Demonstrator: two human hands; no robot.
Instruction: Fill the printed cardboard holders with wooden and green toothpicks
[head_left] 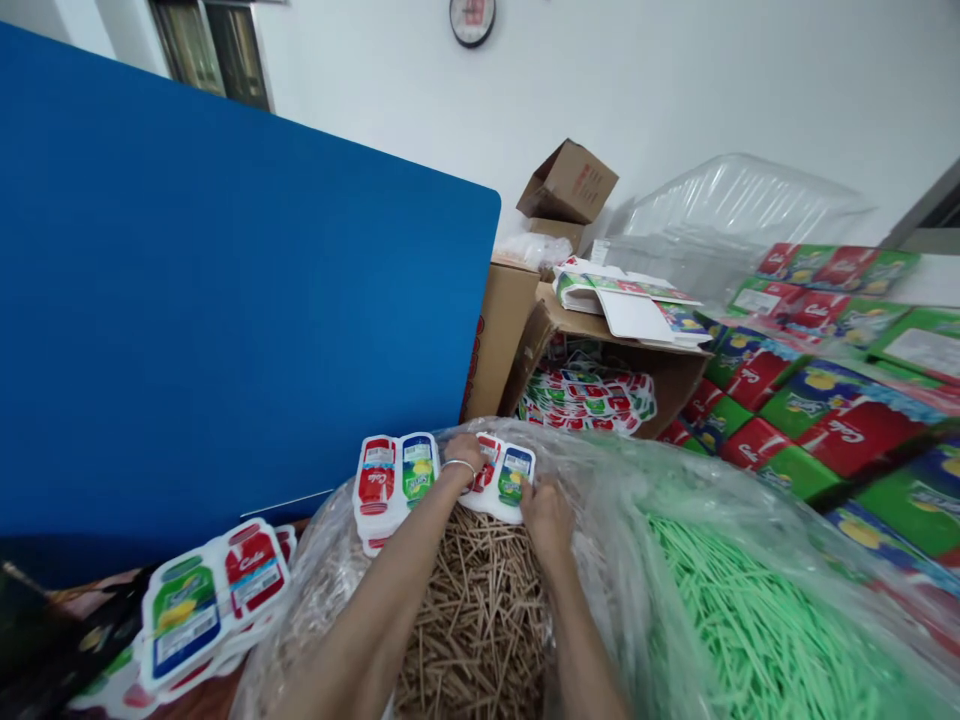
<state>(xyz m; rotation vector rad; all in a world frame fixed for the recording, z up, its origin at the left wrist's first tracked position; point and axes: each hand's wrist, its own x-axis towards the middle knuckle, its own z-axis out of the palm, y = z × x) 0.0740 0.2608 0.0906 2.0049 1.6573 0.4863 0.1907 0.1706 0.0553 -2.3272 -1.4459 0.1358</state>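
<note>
My left hand [463, 458], with a white band at the wrist, grips the left part of a white-edged printed card [513, 478] showing a red cola can and a green-and-blue lemon drink can. My right hand [549, 512] pinches the lower right edge of the same card. The hands partly cover it. Below it lie many thin brown sticks [480, 610] in a clear plastic bag [341, 570]. Just left of my left hand, a small stack of similar cards [396, 480] rests on the bag.
More cards [214, 610] lie at lower left beside a tall blue panel [247, 290]. Bright green sticks [757, 620] fill a bag at right. An open carton [525, 350] holds many printed cards, with flattened printed boxes [637, 318] on top. Printed drink boxes [832, 420] are stacked at right.
</note>
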